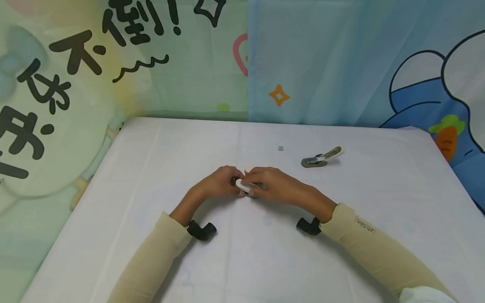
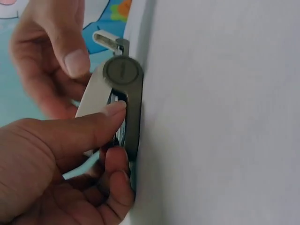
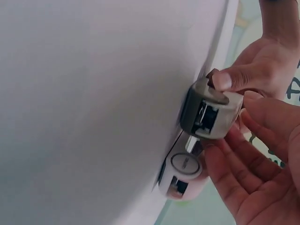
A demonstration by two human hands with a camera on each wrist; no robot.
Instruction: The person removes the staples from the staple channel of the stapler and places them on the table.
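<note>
A small grey-and-white stapler (image 1: 245, 185) stands near the table's middle, between both hands. My left hand (image 1: 223, 182) pinches its far end, the thumb (image 2: 112, 112) lying over the gap between its white and grey halves, where metal shows. My right hand (image 1: 274, 184) holds the other end, its thumb and fingertips at the white half (image 3: 234, 105) in the right wrist view. Right behind it is a pink-and-white stapler (image 3: 185, 171), mostly hidden by the right hand in the head view.
A third stapler (image 1: 321, 158), with its arm raised, lies farther back on the right. A tiny grey block (image 1: 281, 148) sits to its left. The white-covered table (image 1: 265, 261) ends at a printed cloth backdrop (image 1: 303, 59).
</note>
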